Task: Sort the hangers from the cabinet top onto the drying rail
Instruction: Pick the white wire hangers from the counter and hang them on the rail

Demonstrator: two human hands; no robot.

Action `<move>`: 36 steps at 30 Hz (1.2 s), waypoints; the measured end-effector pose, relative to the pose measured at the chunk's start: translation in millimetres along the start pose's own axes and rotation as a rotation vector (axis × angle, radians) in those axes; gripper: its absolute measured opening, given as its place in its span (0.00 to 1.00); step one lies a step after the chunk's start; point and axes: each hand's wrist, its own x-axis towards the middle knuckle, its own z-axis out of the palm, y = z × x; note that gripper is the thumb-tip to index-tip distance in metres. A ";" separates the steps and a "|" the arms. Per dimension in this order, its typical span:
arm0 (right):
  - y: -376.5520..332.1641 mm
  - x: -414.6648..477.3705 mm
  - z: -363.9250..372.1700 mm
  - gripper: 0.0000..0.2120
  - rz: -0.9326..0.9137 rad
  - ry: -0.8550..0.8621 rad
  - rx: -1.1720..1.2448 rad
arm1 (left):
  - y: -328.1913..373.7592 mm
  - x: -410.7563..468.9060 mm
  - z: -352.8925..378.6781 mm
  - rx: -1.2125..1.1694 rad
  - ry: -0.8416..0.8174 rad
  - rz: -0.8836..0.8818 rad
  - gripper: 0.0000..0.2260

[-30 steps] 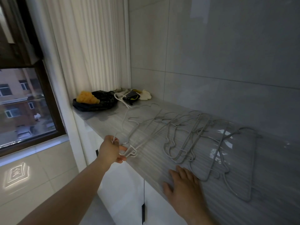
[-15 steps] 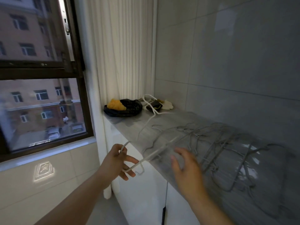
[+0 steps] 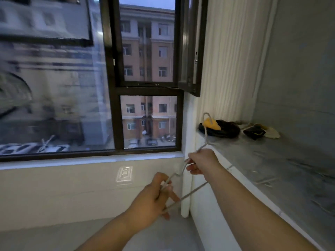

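The window fills the left of the view, and no drying rail shows anywhere, so the person has to find it before lifting further. Low in the middle, the left hand is closed around one end of a pale wire hanger, fingers wrapped over the shoulder and bottom bar together. Up and to the right, the right hand is closed on the hanger near its neck, and the hook stands upright above that fist. The hanger is clear of the cabinet top, held in the air beside its edge. To hang it well, I judge the right hand should keep the neck and steer the hook, while the left lets go. Further right, blurred hangers lie on the top, and a dark bag sits at its far end.
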 end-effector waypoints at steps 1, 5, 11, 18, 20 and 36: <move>-3.3 -10.7 20.0 0.11 0.006 -0.041 -0.019 | -1.5 -19.2 -15.5 0.009 0.009 -0.004 0.04; -9.3 -64.9 96.3 0.06 0.018 -0.178 -0.108 | -12.7 -95.4 -83.9 0.006 0.116 -0.126 0.10; 6.8 -145.6 210.5 0.05 -0.136 -0.433 -0.280 | -58.9 -217.7 -180.0 0.093 0.484 -0.334 0.11; 27.4 -235.4 361.7 0.12 -0.352 -0.844 -0.522 | -103.0 -375.1 -273.3 0.395 0.885 -0.589 0.08; 20.0 -263.4 404.1 0.11 -0.433 -0.961 -0.538 | -110.7 -416.1 -298.2 0.449 0.993 -0.624 0.15; -113.0 -444.9 732.1 0.12 -0.767 -1.352 -0.331 | -84.0 -629.4 -582.9 0.717 1.497 -0.504 0.07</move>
